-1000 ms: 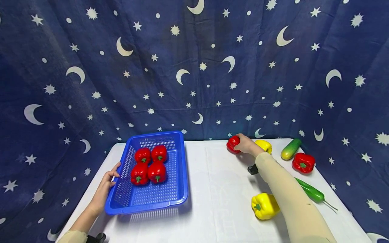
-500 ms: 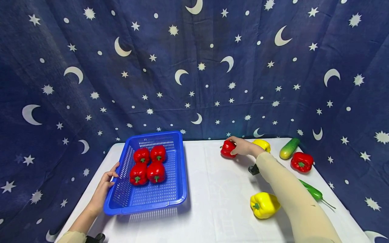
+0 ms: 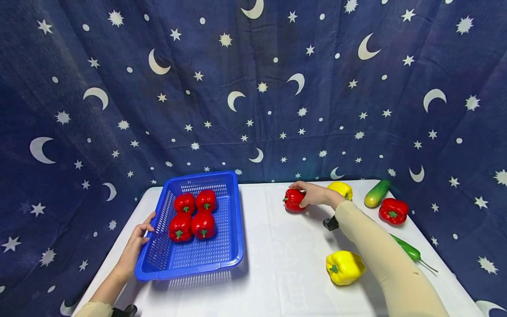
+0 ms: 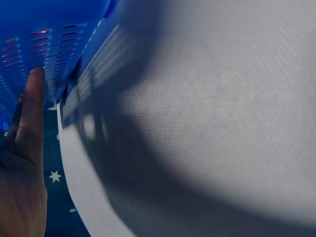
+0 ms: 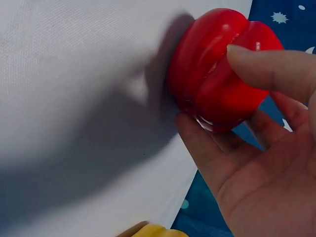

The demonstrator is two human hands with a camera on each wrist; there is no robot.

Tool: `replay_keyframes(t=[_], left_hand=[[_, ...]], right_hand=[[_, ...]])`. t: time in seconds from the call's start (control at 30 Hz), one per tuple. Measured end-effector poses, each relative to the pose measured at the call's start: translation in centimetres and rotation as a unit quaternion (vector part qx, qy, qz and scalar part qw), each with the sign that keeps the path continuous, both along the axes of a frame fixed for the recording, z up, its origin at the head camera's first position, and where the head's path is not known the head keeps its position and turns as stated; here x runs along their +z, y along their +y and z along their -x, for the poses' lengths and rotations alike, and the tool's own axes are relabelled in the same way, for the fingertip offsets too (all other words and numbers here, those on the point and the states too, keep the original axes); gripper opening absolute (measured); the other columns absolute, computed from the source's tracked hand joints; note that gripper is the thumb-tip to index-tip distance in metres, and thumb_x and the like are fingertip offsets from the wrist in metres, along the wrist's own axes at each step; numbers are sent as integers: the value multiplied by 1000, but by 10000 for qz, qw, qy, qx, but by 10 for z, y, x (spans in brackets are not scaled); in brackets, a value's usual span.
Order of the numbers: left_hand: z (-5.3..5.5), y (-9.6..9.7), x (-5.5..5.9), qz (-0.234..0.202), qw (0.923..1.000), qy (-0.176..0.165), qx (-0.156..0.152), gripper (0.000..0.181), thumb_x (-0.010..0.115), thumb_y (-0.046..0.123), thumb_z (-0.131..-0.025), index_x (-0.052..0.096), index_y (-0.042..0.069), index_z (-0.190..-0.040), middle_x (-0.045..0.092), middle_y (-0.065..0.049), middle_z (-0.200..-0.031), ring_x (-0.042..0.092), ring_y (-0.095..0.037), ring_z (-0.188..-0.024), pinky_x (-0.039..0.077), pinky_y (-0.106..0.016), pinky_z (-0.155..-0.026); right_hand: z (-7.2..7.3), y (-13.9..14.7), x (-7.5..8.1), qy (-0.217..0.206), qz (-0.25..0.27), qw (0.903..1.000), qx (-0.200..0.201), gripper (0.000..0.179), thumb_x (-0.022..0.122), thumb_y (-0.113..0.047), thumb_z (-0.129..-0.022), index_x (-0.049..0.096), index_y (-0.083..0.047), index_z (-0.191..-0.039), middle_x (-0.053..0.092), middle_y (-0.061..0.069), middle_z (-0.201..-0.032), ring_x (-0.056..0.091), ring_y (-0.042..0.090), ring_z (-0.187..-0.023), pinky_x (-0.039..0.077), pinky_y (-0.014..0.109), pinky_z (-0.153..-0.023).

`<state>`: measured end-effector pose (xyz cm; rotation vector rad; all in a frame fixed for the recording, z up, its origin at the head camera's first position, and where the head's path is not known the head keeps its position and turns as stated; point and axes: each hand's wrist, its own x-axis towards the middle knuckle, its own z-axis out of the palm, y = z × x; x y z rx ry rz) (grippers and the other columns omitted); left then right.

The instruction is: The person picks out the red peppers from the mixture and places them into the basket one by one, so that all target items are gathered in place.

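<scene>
My right hand [image 3: 314,194] holds a glossy red bell pepper [image 3: 294,200] near the back of the white table. In the right wrist view the thumb presses across the side of that pepper [image 5: 217,74] while the other fingers lie around its end. Its green stem points left in the head view. At the left, my left hand [image 3: 134,246] rests against the side of a blue plastic basket [image 3: 190,265], fingers fairly straight at its rim. One straight finger [image 4: 33,98] touches the slotted wall in the left wrist view. Several red bell peppers [image 3: 203,224] sit together inside the basket.
A yellow bell pepper [image 3: 344,267] lies at the front right, another yellow one [image 3: 341,189] behind my right wrist. Farther right are a green-yellow cucumber [image 3: 377,193], a red bell pepper [image 3: 394,211] and a long green chili [image 3: 409,251], partly hidden by my sleeve. A starry curtain [image 3: 261,110] hangs behind.
My right hand has moved the red bell pepper a little left and toward me, and its stem has turned to the left. My left hand and the basket have stayed in place.
</scene>
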<state>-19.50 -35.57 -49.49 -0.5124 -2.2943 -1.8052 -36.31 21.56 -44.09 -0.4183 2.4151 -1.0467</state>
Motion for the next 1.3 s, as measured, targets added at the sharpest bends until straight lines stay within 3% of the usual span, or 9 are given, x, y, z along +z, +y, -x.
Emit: replay_keyframes(t=[0.17,0.27,0.37,0.63,0.73,0.9,1.1,1.3], left_hand=[[0,1,0,-34,10000,29,6,23,24,-9,-97,36,-7,-116,20,-9,-169,24,1,-145,28,-15,-102],[-1,2,1,-81,9999,79,-14,23,24,-11,-96,35,-8,-115,21,-10,-169,24,0,-145,28,-16,-102],[-1,3,2,-67,9999,116,-21,23,24,-11,-95,35,-9,-115,22,-8,-169,25,0,-145,27,-16,-102],[-2,2,1,14,9999,102,34,23,24,-11,-95,35,-8,-115,23,-7,-169,25,2,-144,27,-15,-102],[-1,2,1,34,9999,112,43,23,24,-11,-95,35,-8,-115,23,-6,-169,25,2,-144,27,-16,-102],[0,0,0,36,9999,116,39,23,24,-10,-96,35,-8,-116,23,-6,-169,25,1,-144,27,-15,-102],[1,-1,-2,46,10000,85,19,23,24,-9,-97,36,-8,-117,22,-7,-169,25,1,-144,28,-15,-102],[0,-1,-2,-12,10000,79,9,22,24,-9,-97,35,-8,-116,22,-7,-169,25,1,-144,29,-16,-101]], right_hand=[[-3,-1,5,-67,-241,9992,-302,80,76,-25,-89,34,-12,-156,30,24,-161,39,40,-138,38,56,-109],[-5,-3,9,-78,-448,9975,-549,85,72,-45,-92,32,-6,-155,36,25,-156,46,37,-132,45,52,-104],[-6,-5,9,-128,-579,9952,-778,87,69,-53,-92,35,-1,-152,45,24,-148,52,33,-123,53,43,-93],[-6,-10,4,-175,-626,9931,-975,76,71,-48,-92,41,0,-144,52,21,-136,56,30,-113,58,39,-82],[-6,-12,3,-249,-454,9942,-947,71,70,-42,-94,42,-1,-145,51,22,-138,57,31,-114,57,43,-84],[-7,-15,3,-250,-305,9976,-574,71,65,-35,-96,38,-4,-154,46,21,-148,52,33,-119,53,48,-93],[-7,-15,2,-179,-501,9977,-428,84,66,-42,-95,26,-7,-160,32,23,-161,41,36,-135,43,51,-105],[-6,-14,0,184,-777,9945,-672,88,74,-49,-89,35,0,-151,46,24,-147,49,35,-124,47,48,-101]])
